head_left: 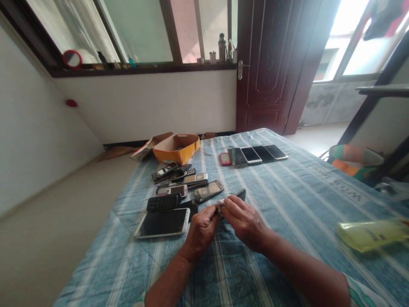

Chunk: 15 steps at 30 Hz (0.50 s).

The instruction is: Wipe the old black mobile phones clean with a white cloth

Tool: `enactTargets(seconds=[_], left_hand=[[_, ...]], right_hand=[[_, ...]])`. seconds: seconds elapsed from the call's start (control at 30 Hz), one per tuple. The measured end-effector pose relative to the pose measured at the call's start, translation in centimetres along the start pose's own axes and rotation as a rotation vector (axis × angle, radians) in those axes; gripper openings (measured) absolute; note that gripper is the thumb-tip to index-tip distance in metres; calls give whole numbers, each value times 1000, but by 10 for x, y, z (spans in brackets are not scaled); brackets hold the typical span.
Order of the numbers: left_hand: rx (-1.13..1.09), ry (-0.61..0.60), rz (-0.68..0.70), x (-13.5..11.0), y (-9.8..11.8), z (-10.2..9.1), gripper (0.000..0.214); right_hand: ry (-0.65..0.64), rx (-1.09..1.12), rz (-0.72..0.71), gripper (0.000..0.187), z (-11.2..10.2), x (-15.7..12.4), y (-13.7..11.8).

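Note:
My left hand (203, 226) is closed round the near end of a dark phone (242, 195), which is tilted and mostly hidden by my fingers. Pinched in my right hand (244, 219) is a crumpled white tissue (220, 204), pressed against that phone. Just beyond my hands lies a grey touchscreen phone (208, 191). To the left, a large white phone (162, 223) lies face up beside a black keypad phone (164, 202). Several older phones are heaped behind them, among them a silver keypad phone (195, 178).
An open orange box (177, 149) stands at the bed's far left. Several phones, including a white-framed one (251, 155), lie in a row at the back, beside a small pink item (225, 159). A yellow translucent packet (370, 234) lies right on the striped blue sheet (287, 221).

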<state>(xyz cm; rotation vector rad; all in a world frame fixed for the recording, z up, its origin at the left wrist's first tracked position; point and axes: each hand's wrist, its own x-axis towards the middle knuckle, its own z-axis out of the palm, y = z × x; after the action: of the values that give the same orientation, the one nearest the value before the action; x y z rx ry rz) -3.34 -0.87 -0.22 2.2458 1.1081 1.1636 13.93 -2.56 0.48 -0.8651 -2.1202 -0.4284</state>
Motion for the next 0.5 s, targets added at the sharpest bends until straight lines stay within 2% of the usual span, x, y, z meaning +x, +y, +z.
enactTargets(seconds=[0.13,0.2,0.27,0.33,0.5], left_hand=[[54,38,-12,-1,-6,2,22],[77,49,-15,-2,-9,3,22],[85,46,-14,-2,-11,4,22],[78,42,-9,-1,-9,3,22],[17,-25,-5,0,2,-2,22]], right_hand=[[-10,-36,113,31,1,-4,25],[11,-70,173,30,0,-7,41],[41,-88,207,29,-2,-8,48],[52,-63,186,28,-2,-7,40],[-16,48,0,27,2,-2,-1]])
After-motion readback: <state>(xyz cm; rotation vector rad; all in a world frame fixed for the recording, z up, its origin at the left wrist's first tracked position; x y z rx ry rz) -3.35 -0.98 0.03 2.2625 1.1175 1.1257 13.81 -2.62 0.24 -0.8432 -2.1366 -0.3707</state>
